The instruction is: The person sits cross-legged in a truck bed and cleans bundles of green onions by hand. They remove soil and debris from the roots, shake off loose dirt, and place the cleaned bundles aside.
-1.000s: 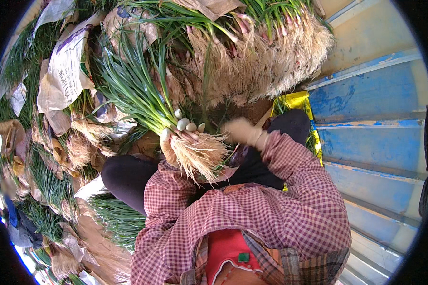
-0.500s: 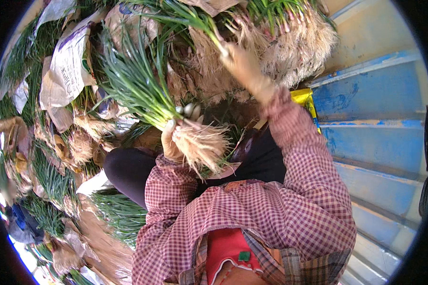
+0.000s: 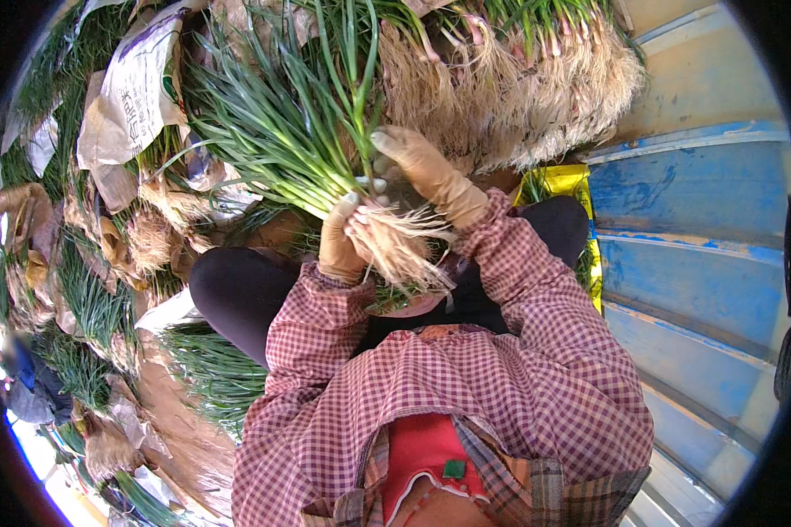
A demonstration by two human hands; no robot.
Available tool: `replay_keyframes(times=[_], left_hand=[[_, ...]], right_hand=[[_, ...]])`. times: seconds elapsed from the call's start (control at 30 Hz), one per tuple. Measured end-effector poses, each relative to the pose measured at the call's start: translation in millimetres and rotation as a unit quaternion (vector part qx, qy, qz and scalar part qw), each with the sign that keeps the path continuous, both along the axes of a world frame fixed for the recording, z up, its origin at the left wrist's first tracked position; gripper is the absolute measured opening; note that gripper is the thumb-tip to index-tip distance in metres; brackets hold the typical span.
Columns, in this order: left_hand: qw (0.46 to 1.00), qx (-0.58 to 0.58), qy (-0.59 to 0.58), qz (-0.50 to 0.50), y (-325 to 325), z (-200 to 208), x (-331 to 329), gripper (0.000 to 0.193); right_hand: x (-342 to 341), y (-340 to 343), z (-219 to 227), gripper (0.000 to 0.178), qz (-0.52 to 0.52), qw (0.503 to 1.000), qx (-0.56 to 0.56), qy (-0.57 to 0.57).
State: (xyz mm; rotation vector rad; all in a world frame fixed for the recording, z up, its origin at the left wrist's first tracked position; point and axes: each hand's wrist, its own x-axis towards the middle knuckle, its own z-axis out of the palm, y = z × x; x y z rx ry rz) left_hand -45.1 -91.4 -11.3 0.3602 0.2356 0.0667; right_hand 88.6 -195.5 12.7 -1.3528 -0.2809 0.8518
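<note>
Above my lap I hold a bunch of green onions (image 3: 303, 167), leaves pointing up and left, pale roots hanging to the lower right. My left hand (image 3: 339, 244), in a light tan glove, is closed round the white stems just above the roots. From the right, my right hand (image 3: 431, 176), gloved too, presses in at the bunch's side, its fingers bent round a green onion (image 3: 361, 114) whose leaves rise steeply. Part of that stalk is hidden by the fingers.
A big heap of green onions with matted roots (image 3: 554, 105) lies at the far side. Printed sacks (image 3: 136, 105) and more bundles (image 3: 211, 373) cover the left. Blue ridged metal panels (image 3: 685, 193) run along the right, beside a yellow bag (image 3: 558, 182).
My right hand has come from the far heap down and left to the bunch, bringing a green onion. My left hand keeps its hold, having shifted slightly right and away from me.
</note>
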Motion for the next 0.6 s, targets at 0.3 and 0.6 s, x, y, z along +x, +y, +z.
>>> replay_keyframes(times=[0.3,0.6], left_hand=[[0.997,-0.053,0.043,0.02,-6,5,-10,0.026],[0.983,-0.131,-0.125,-0.031,4,-7,-16,0.023]], right_hand=[[-24,6,-26,0.016,-0.092,0.923,0.133,0.349],[-49,17,-19,0.018,-0.151,0.904,0.179,0.357]])
